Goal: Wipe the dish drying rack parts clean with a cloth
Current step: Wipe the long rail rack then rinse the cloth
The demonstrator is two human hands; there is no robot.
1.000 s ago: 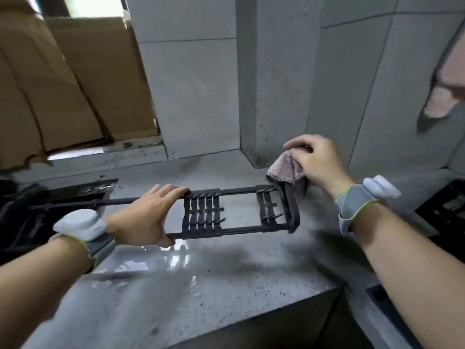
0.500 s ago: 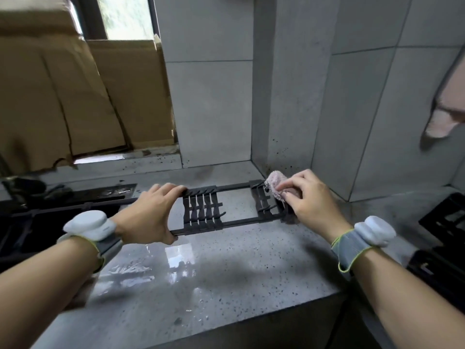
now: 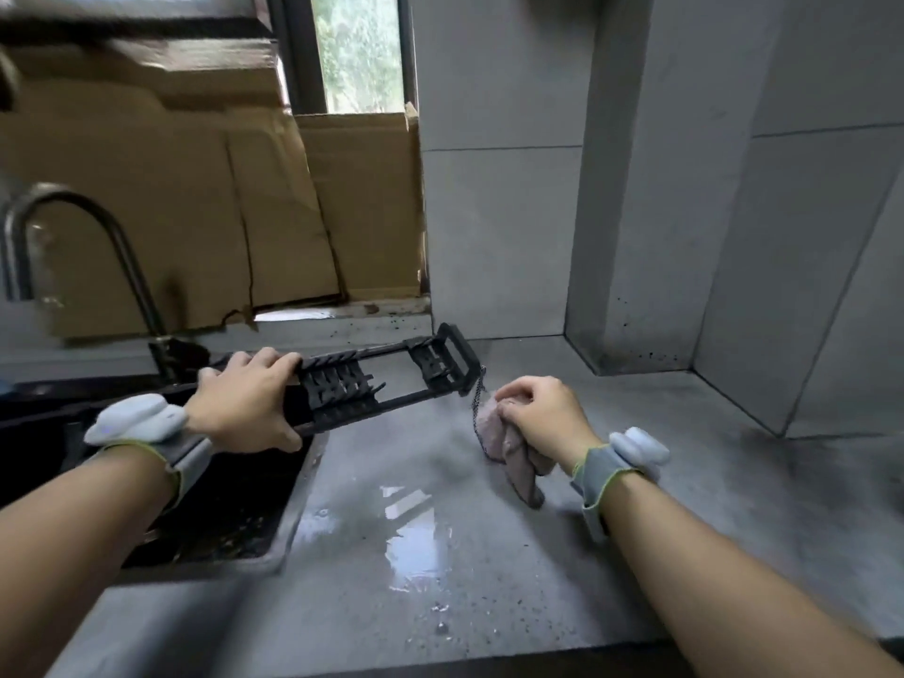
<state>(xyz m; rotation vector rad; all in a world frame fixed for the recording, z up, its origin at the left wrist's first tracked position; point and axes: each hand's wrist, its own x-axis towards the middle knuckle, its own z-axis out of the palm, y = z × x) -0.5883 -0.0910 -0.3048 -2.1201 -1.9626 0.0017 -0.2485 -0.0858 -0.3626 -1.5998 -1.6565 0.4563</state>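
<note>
Rack part [image 3: 386, 379], a long black frame of two rails with toothed slats in the middle and a squared end loop, is held in the air, tilted so its far end rises toward the wall. Its near end is over the dark sink [image 3: 205, 506] and its far end reaches out above the grey bench [image 3: 440, 555].

On the left, the left hand [image 3: 244, 403] grips the near end, fingers [image 3: 274, 357] curled over the upper rail and thumb hooked under the lower one. To the right, the right hand [image 3: 538, 418] is clenched around a bunched pink cloth [image 3: 508, 445], which hangs from the fist down toward the bench; whether its tip touches the surface cannot be told. Cloth and rack are apart, though a dark edge of the cloth sits just beside the rack's end loop.

Half a second ago the right hand pressed the cloth against the rack's far end; it has since come off and dropped lower. The rack, level then, now points upward, and the faucet [image 3: 98, 266] has come into view at the left.
</note>
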